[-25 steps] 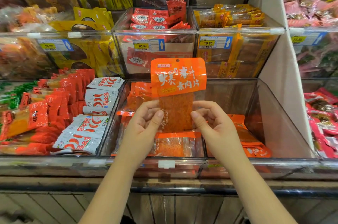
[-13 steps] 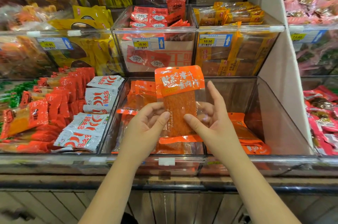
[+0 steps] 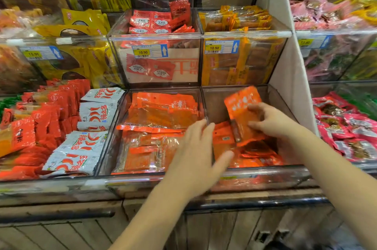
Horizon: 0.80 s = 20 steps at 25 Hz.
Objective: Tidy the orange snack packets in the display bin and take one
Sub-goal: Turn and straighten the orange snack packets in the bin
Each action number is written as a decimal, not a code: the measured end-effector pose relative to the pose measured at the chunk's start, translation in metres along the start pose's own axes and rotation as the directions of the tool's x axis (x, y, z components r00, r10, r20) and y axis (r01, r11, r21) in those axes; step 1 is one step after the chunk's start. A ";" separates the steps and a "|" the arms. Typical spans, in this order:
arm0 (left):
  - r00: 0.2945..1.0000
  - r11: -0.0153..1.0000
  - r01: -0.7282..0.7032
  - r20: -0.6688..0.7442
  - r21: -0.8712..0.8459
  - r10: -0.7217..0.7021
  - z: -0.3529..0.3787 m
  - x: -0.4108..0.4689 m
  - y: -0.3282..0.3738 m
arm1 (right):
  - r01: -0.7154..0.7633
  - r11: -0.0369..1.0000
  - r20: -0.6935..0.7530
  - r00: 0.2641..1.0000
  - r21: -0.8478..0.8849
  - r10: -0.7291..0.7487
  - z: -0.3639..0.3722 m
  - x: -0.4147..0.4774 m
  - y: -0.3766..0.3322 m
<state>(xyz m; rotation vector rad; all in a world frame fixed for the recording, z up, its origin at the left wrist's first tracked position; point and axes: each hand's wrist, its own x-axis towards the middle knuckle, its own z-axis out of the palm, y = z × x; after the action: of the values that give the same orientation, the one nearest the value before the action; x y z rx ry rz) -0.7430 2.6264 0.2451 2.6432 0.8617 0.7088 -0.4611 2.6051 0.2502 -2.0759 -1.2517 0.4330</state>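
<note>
Head view.

Two clear bins stand side by side on the lowest shelf row. The left bin [image 3: 132, 178] is filled with flat stacks of orange snack packets [image 3: 161, 115], rear edge to front edge. The right bin [image 3: 216, 99] has only a loose heap of orange packets [image 3: 255, 153] along its front edge; its rear part shows bare wall.

Right hand [image 3: 271, 121]: inside the right bin, fingers and thumb curled on the right edge of one orange packet [image 3: 241, 106]. The packet is tilted, printed header up toward the rear wall, lower end down against the heap.

Left hand [image 3: 195, 147]: fingers straight, thumb spread, palm down, over the wall dividing the two bins, near the front edge. It grips nothing; contact with the packets below cannot be told. The hands are apart.

Surroundings: white chilli-print packets [image 3: 95, 111] in the bin to the left; red packets [image 3: 159, 23] in the bin above, with a price label [image 3: 150, 51] reading 10.90; pink packets [image 3: 346, 127] to the right.
</note>
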 end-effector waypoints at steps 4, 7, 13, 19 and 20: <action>0.989 0.981 0.077 0.114 0.177 -0.099 0.021 0.012 0.022 | -0.118 0.861 0.090 0.979 -0.494 0.185 0.016 0.025 0.034; 0.987 0.979 0.101 0.107 0.177 -0.121 0.023 0.010 0.019 | -0.160 0.711 0.098 0.947 -0.685 0.307 0.028 0.032 0.031; 0.980 0.973 0.124 0.130 0.197 -0.151 0.022 0.010 0.023 | -0.099 0.522 0.110 0.929 -0.847 0.354 0.043 0.032 0.030; 0.981 0.978 0.109 0.140 0.175 -0.135 0.026 0.009 0.021 | 0.051 0.303 0.130 0.960 -0.952 0.248 0.037 0.021 0.012; 0.978 0.981 0.102 0.164 0.164 -0.129 0.025 0.009 0.021 | 0.055 0.311 0.136 0.960 -0.949 0.245 0.036 0.017 0.008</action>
<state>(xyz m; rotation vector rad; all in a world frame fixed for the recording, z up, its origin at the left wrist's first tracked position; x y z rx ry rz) -0.7136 2.6128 0.2354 2.7118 1.0482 0.3888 -0.4684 2.6305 0.2193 -3.2049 -1.8208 -0.0966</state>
